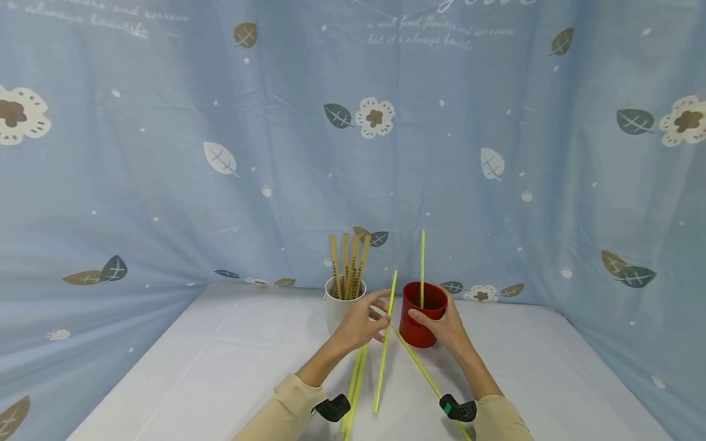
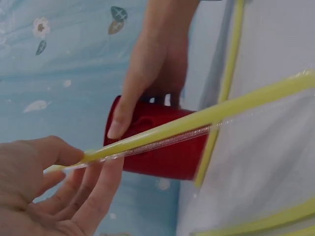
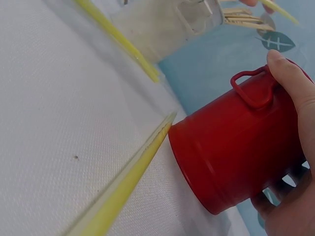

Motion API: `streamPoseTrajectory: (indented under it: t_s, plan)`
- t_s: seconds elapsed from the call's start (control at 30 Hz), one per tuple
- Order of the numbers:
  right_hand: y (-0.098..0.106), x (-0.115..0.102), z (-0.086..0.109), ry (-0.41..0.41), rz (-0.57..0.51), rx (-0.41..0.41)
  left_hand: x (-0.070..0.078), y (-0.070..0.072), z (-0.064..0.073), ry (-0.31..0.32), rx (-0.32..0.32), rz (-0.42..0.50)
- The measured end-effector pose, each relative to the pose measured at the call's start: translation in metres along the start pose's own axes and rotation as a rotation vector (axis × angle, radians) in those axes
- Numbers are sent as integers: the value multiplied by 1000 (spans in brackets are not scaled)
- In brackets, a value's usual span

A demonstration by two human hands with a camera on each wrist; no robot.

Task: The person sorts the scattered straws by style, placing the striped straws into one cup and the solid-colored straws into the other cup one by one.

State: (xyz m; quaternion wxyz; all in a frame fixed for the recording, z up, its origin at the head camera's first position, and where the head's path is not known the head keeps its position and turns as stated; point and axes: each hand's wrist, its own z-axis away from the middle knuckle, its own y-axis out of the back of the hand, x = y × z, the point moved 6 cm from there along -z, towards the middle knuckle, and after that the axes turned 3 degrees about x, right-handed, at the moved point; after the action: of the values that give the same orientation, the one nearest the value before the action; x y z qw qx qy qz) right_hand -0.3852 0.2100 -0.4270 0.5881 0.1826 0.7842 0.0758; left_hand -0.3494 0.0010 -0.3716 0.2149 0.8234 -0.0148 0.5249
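Observation:
My left hand [image 1: 361, 324] pinches a yellow straw [image 1: 384, 355] in clear wrapping near its upper end. The straw slants above the white table, its lower end toward me. My right hand [image 1: 445, 324] grips a red metal bucket [image 1: 416, 334] by its far right side, thumb over the near rim. One yellow straw [image 1: 422, 260] stands upright in the bucket. In the right wrist view a small loop handle [image 3: 253, 91] shows on the bucket's side. A loose yellow straw [image 3: 133, 172] lies on the table with its tip right at the bucket's base.
A white bucket [image 1: 335, 313] left of the red one holds several paper-wrapped chopsticks [image 1: 347, 263]. More yellow straws [image 1: 355, 383] lie on the table [image 1: 220, 367] beneath my left forearm. A blue printed curtain [image 1: 298, 184] hangs behind the table.

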Motion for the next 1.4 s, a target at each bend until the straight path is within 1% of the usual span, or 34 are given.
streamPoseTrajectory:
  t_s: [0.1,0.2,0.37,0.53,0.63,0.9,1.03,1.17,1.27,1.4]
  plan:
    - [-1,-1,0,2,0,2,15,7,2,-16,36,50]
    - [-1,0,0,-3,-1,10,30,12,4,-28,63,94]
    - [0,1,0,-10,-3,17,34,10,-2,-34,92,126]
    - [-1,0,0,3,-17,9,38,7,-7,-40,104,129]
    - [-2,1,-1,9,-15,7,44,8,-12,-51,122,130]
    - [-1,2,-1,4,-14,14,72,15,-29,-127,202,103]
    - [-1,2,-1,-1,-14,13,86,18,-34,-151,212,111]
    - [-2,2,0,-14,-2,10,96,21,-37,-155,209,94]
    - [-2,3,0,-21,1,9,98,22,-42,-164,213,88]
    - [-1,3,0,-16,-7,11,91,22,-56,-186,230,100]
